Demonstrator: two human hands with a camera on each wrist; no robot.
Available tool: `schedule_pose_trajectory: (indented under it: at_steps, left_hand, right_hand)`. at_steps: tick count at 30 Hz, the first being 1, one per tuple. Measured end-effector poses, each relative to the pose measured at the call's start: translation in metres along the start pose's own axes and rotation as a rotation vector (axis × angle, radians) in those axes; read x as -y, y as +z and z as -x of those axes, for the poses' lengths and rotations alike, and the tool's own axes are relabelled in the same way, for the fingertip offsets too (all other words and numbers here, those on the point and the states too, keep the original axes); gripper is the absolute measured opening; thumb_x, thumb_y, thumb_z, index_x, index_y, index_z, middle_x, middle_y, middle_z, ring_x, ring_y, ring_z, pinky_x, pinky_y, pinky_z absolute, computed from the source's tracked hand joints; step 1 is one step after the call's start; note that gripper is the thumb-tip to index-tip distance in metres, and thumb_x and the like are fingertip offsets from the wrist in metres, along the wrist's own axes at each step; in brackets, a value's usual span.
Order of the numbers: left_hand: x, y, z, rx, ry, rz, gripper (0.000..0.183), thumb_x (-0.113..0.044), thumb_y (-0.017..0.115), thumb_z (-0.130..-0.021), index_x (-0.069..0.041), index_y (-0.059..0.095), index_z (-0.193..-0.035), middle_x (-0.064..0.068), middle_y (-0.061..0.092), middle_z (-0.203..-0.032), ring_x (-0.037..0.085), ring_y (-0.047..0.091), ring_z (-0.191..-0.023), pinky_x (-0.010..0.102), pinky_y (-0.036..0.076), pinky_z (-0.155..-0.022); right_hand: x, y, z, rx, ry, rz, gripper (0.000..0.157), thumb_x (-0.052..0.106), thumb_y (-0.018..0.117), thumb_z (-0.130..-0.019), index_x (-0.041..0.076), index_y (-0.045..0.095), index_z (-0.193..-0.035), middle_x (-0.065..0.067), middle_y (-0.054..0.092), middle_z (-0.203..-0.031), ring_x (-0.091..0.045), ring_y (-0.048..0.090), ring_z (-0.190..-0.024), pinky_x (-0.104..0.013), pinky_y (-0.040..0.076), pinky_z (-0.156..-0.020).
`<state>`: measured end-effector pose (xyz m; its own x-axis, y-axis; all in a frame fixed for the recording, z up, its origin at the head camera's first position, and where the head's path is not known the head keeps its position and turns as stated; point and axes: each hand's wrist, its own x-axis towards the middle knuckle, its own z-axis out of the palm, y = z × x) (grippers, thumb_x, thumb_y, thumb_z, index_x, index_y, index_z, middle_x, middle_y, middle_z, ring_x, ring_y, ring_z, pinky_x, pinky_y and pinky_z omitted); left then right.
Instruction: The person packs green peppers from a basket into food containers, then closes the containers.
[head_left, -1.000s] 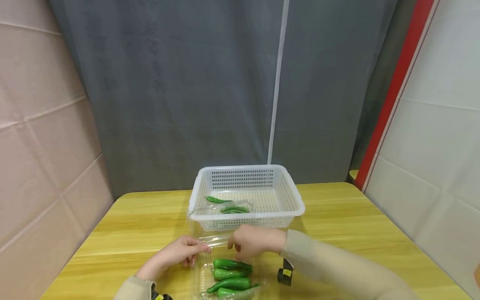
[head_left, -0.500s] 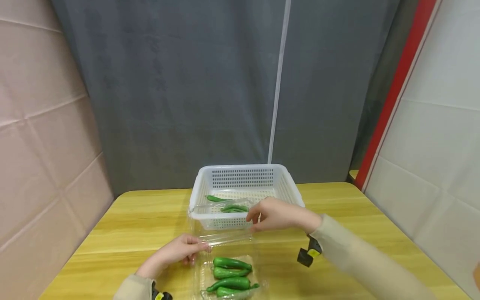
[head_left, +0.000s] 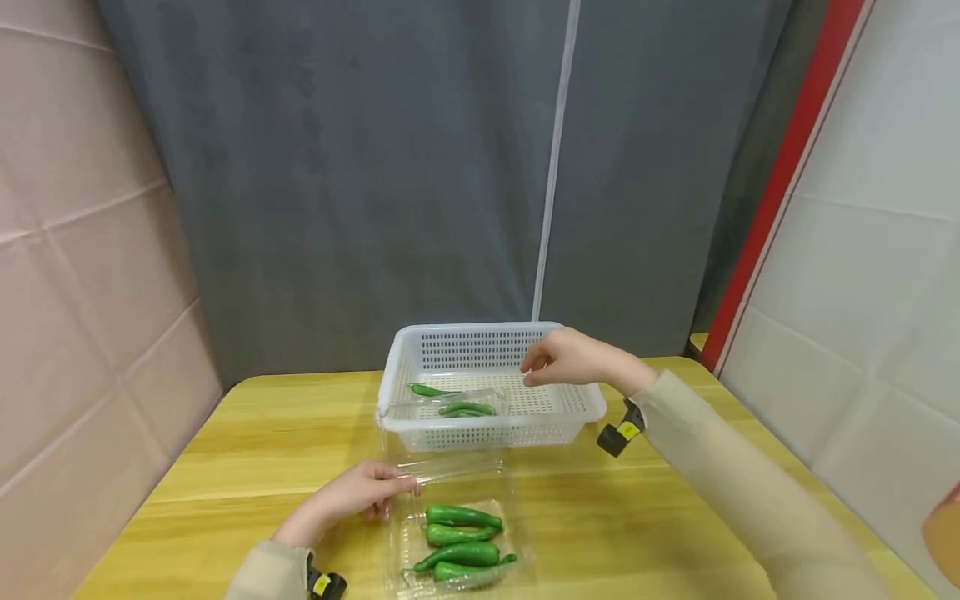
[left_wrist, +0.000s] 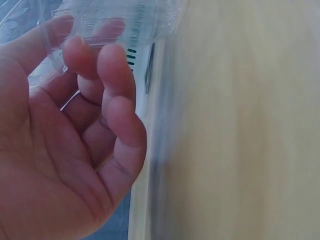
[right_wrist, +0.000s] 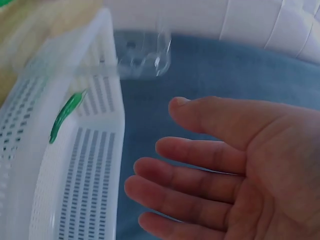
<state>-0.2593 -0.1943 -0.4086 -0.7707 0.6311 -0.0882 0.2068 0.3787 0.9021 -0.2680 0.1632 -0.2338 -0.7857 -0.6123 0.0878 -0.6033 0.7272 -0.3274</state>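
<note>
Several green chili peppers lie crosswise in the tray of a clear plastic clamshell box at the front of the table. Its raised lid leans toward a white perforated basket. My left hand pinches the box near the hinge on the left; in the left wrist view, thumb and forefinger sit on the clear plastic. Over the right part of the basket hovers my right hand, holding nothing, fingers spread in the right wrist view. One green chili lies in the basket, and more show through the lid.
The wooden table extends to both sides of the box and basket. A dark grey curtain hangs right behind the table. Pale panels stand on the left and right.
My right hand has moved from above the clamshell box, up and away, to over the basket. The left hand stays on the box, and the peppers in it lie as before.
</note>
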Motion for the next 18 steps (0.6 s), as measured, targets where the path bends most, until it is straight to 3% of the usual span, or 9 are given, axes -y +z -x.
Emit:
schedule_pose_trajectory:
  at_steps: [6,14,18]
  left_hand:
    - [0.002,0.002,0.001,-0.001,0.000,0.004,0.034,-0.035,0.060,-0.097,-0.004,0.074,-0.102,-0.002,0.046,-0.053,0.010,0.048,-0.051,0.020,0.037,-0.047]
    - [0.003,0.004,0.007,-0.003,-0.004,0.015,0.032,-0.031,0.059,-0.097,-0.003,0.074,-0.101,0.000,0.049,-0.054,0.009,0.045,-0.049,0.020,0.037,-0.045]
    - [0.001,0.003,0.010,-0.014,-0.003,0.019,0.031,-0.029,0.059,-0.098,-0.002,0.074,-0.102,0.000,0.047,-0.054,0.010,0.047,-0.050,0.020,0.037,-0.045]
  right_hand:
    - [-0.017,0.004,-0.017,0.018,0.045,-0.009,0.023,0.022,0.069,-0.090,0.006,0.072,-0.106,0.003,0.069,-0.091,-0.009,0.063,-0.081,-0.031,0.053,-0.074]
    - [-0.032,0.009,-0.042,0.054,0.073,-0.019,0.033,0.022,0.067,-0.092,0.006,0.066,-0.121,-0.005,0.067,-0.112,-0.019,0.063,-0.102,-0.035,0.052,-0.084]
    - [-0.035,0.011,-0.060,0.081,0.066,-0.040,0.036,0.023,0.065,-0.093,0.008,0.063,-0.126,-0.007,0.066,-0.117,-0.019,0.061,-0.105,-0.036,0.052,-0.085]
